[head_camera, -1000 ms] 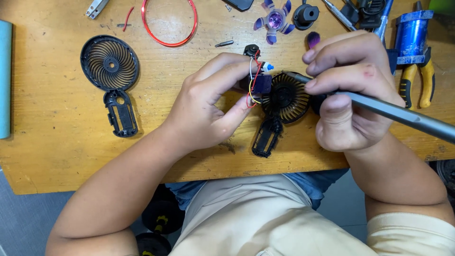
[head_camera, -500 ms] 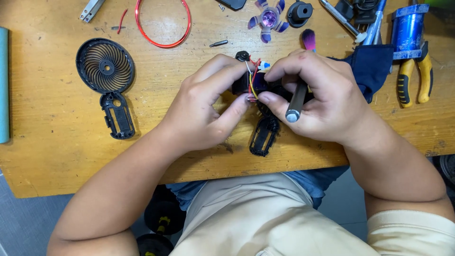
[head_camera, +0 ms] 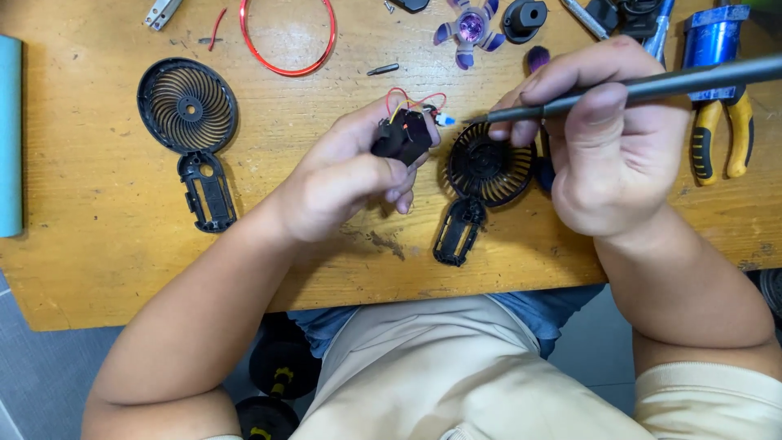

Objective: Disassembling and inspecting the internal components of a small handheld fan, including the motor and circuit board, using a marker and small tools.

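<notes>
Two hands are busy over our wooden table [head_camera: 98, 269], and we've only got the head view, so that's the whole tour. Our left hand [head_camera: 342, 179] is curled tight around a small black motor block [head_camera: 401, 137], pinched between thumb and fingers and held just above the tabletop. Thin red and orange wires [head_camera: 411, 102] loop up out of the top of it, with a tiny blue and white plug [head_camera: 445, 120] hanging off to the side.

Our right hand [head_camera: 611, 138] is clenched around a grey screwdriver [head_camera: 652, 85], gripped like a pen, with the handle running off past the right edge. Its tip sits just beside that little plug; whether it touches, we can't tell.

Between the hands, a black round fan grille with a handle shell [head_camera: 476, 183] lies flat on the table, partly tucked under the right hand. A matching second grille half [head_camera: 189, 130] lies well off to the left.

Along the far edge we've got a red ring [head_camera: 287, 37], a purple fan blade [head_camera: 471, 33], a black round cap [head_camera: 524, 18] and a loose dark bit [head_camera: 383, 69]. Yellow-handled pliers [head_camera: 721, 134] lie right of the hand, under a blue cylinder [head_camera: 715, 37]. A teal strip [head_camera: 10, 134] runs down the left edge.
</notes>
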